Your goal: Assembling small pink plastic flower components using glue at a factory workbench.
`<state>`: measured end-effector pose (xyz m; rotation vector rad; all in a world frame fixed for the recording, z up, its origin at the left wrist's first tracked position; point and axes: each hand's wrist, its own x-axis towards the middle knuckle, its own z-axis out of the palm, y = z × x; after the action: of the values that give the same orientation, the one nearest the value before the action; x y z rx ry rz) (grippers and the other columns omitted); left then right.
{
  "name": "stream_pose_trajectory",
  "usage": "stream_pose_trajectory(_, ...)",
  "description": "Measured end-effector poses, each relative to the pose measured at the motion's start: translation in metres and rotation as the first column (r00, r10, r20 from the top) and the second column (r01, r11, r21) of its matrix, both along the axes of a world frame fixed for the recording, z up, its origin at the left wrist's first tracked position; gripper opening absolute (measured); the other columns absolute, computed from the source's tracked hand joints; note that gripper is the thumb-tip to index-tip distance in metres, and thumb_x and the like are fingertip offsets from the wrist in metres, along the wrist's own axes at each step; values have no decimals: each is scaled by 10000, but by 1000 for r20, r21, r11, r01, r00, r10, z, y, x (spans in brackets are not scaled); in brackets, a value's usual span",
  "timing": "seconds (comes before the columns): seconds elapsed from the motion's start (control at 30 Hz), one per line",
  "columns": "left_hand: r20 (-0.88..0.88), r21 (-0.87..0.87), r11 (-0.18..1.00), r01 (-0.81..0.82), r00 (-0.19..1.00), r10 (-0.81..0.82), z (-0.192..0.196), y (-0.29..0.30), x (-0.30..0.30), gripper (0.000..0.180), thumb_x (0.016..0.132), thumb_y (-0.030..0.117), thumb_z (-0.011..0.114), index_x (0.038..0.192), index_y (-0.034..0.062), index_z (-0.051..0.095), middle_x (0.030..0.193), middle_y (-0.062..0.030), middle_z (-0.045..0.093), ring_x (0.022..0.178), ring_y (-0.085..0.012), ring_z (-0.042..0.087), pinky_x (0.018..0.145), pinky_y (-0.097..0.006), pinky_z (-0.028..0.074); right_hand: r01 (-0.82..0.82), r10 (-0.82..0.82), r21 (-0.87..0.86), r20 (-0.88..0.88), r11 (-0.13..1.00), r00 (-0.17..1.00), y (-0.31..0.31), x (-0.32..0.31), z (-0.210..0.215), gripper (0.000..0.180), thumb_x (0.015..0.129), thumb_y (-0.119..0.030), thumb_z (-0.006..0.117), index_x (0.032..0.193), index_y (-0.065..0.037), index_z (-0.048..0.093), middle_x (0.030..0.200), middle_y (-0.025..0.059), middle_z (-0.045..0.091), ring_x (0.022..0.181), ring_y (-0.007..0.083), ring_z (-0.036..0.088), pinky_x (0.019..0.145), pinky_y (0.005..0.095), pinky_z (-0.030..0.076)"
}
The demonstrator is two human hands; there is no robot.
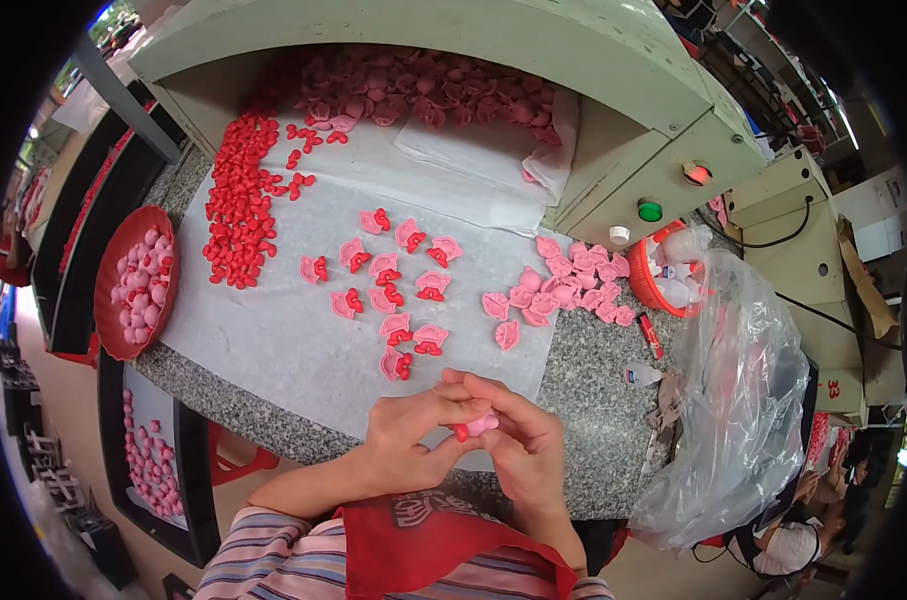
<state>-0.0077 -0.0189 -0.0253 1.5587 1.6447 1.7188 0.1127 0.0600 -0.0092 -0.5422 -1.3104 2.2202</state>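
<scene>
Close to my body, at the counter's front edge, my left hand (411, 432) and my right hand (530, 437) meet with fingers closed. Pinched between them is a small pink piece (485, 424) with a red bow-shaped piece (461, 432) at its left; the fingers partly cover both. Beyond my hands, several pink cupped pieces with red bows (384, 265) lie spread over a white sheet (274, 340). Loose red bows (238, 200) form a heap at the sheet's left. To the right lies a pile of plain pink cupped pieces (564, 283).
A pale green machine housing (634, 130) arches over the back, with more pink pieces (424, 88) under it. At left stands a red bowl (102, 300) of pink balls. An orange basket (646, 285), a small bottle (641, 375), a red tube (652, 337) and a clear plastic bag (734, 400) are right.
</scene>
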Motion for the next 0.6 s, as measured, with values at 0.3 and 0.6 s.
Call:
stream_pose_trajectory(0.3, -63, 19, 1000, -22, 998, 23, -4, 2, -3, 312, 615, 49, 756, 895, 48, 620, 884, -113, 650, 686, -195, 652, 584, -257, 515, 11, -10, 52, -6, 999, 1000, 1, -4, -4, 447, 711, 62, 443, 1156, 76, 487, 1200, 267, 460, 1111, 353, 479, 874, 398, 460)
stream_pose_trajectory(0.6, 590, -31, 979, 203, 794, -146, 19, 12, 2, 220, 745, 23, 649, 953, -4, 580, 1043, -164, 583, 910, -192, 599, 693, -297, 515, -41, 46, -80, 57, 996, 997, 29, 1, 1, 470, 725, 23, 497, 1192, 59, 462, 1152, 227, 523, 1054, 248, 538, 901, 340, 424)
